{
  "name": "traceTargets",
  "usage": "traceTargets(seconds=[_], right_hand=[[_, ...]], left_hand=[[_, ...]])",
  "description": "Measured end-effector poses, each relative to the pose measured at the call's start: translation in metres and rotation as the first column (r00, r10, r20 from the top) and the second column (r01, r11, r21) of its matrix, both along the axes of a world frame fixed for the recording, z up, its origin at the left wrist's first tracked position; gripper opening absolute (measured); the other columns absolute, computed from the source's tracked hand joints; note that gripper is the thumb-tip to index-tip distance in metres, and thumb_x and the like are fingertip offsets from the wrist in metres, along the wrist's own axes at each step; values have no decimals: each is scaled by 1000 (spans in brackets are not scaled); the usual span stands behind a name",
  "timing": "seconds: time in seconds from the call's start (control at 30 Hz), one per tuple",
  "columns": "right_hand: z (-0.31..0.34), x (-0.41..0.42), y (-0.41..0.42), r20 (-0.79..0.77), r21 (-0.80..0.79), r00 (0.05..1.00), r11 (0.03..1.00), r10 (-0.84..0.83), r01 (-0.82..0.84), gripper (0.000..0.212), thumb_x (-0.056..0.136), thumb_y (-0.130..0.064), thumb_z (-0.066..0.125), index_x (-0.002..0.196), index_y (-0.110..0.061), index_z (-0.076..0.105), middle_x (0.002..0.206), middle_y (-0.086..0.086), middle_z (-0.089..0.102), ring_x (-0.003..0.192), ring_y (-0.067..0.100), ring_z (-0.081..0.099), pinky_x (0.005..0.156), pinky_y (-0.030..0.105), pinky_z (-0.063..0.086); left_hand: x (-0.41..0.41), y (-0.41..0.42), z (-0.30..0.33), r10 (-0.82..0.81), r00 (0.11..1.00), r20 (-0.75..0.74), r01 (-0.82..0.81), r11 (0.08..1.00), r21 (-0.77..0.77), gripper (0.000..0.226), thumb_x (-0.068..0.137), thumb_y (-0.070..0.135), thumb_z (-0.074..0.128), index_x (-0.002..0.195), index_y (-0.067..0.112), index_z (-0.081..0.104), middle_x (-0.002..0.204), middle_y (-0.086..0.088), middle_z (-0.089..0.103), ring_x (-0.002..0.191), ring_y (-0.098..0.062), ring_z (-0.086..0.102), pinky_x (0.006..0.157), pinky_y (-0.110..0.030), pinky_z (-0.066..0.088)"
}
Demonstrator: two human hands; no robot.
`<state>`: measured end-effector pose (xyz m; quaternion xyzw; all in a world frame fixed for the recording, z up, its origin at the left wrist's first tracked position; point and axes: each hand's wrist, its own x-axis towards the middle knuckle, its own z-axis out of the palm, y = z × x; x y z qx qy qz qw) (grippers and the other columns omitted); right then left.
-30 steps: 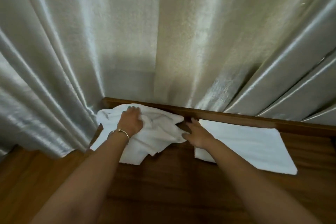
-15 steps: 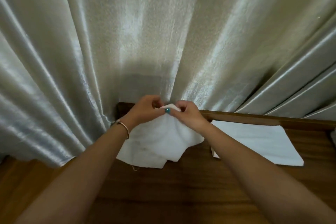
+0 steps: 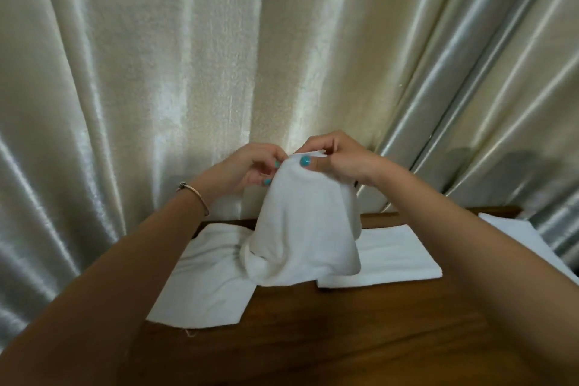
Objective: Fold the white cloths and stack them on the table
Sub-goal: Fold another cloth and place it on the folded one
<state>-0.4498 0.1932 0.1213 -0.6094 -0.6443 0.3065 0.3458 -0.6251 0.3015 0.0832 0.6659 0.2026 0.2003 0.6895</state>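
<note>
A white cloth [image 3: 300, 229] hangs in the air above the wooden table [image 3: 329, 338], pinched at its top edge. My left hand [image 3: 247, 169] and my right hand [image 3: 335, 158] both grip that top edge, close together, fingers closed on the fabric. Under it, at the left, another loose white cloth [image 3: 206, 285] lies rumpled on the table. A folded white cloth [image 3: 398, 257] lies flat to the right, partly hidden by the hanging one.
A shiny cream curtain [image 3: 219, 72] hangs right behind the table's raised back edge [image 3: 438, 213]. Another white piece [image 3: 517, 232] shows at the far right edge. Bare dark wood fills the near part of the table.
Both hands have lifted the cloth higher off the table, so it now hangs free. A second loose cloth is now seen lying beneath it at the left.
</note>
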Motion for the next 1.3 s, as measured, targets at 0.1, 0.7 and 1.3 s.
traceTargets(seconds=[0.1, 0.7, 1.3], right_hand=[[9, 19, -25, -36, 33, 998, 998, -51, 53, 23, 89, -7, 63, 82, -27, 73, 73, -17, 70, 71, -1, 64, 65, 17, 49], [-11, 217, -192, 117, 553, 690, 624, -714, 552, 16, 78, -25, 75, 78, -9, 73, 99, 2, 53, 80, 14, 52, 66, 17, 34], [4, 314, -240, 526, 96, 684, 835, -505, 542, 27, 90, -13, 57, 64, -8, 59, 67, 10, 55, 72, 26, 53, 49, 24, 31]], left_hand=[[14, -25, 13, -12, 986, -167, 66, 946, 318, 12, 62, 27, 69, 63, 16, 65, 59, -5, 46, 51, -10, 42, 49, -19, 32], [121, -131, -35, 319, 824, -468, 167, 652, 740, 51, 83, 51, 57, 52, 22, 30, 46, 8, 27, 45, -6, 28, 48, -22, 23], [104, -152, -60, 689, 578, -437, 31, 517, 855, 24, 88, 6, 55, 65, 13, 56, 81, -13, 61, 79, -30, 58, 65, -30, 40]])
